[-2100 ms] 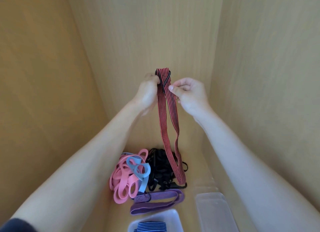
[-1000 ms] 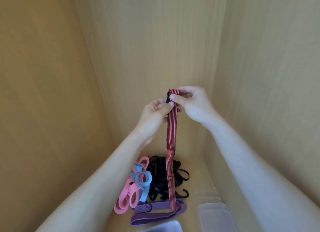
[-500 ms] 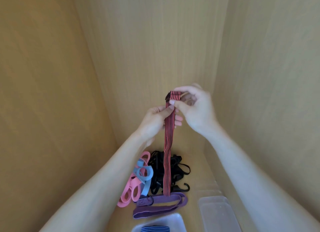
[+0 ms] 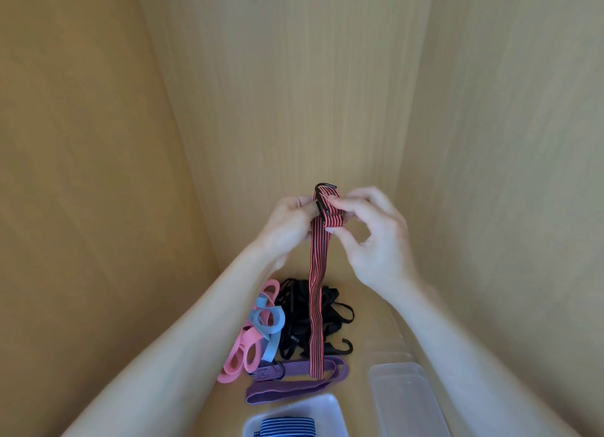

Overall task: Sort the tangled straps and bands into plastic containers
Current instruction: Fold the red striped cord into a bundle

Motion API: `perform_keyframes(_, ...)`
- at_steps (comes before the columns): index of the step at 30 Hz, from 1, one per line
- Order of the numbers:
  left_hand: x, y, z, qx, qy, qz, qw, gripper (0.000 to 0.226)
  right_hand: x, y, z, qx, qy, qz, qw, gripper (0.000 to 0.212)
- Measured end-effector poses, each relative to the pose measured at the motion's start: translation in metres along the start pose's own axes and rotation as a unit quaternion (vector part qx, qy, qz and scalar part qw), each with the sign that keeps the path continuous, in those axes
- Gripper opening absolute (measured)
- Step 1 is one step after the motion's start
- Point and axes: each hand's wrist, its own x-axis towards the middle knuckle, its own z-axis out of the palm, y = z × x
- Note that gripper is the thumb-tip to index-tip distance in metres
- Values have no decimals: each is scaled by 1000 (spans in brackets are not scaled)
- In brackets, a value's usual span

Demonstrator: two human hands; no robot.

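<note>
wooden walls close on three sides

left hand: bare | right hand: bare | 2 forearms: bare

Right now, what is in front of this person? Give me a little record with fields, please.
held: red-and-black striped strap, hanging down, black hooks at its top
left hand: grips the strap's top
right hand: pinches the strap's top
loose pile: pink bands, blue bands, black tangle, purple strap
white container: holds a blue-striped strap
clear container: nothing seen inside
</note>
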Motion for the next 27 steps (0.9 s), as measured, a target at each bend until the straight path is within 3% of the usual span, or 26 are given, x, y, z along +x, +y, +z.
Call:
perform_keyframes(5, 1, -6, -1, -23, -19, 12, 999, 31, -11, -2, 3, -25, 50, -16, 998, 35)
perform_keyframes(16, -8, -5, -3, -233, -117, -21, 965, 35, -16, 2, 14, -119, 82, -62, 988, 37)
perform_keyframes(22, -9, -3, -6, -222, -139, -2, 965, 13, -13, 8, 15, -152, 51, -75, 984, 32)
perform_keyframes(27, -6, -2, -4, -213, -70, -12, 974, 33, -16, 8, 7, -155, -42, -74, 984, 26)
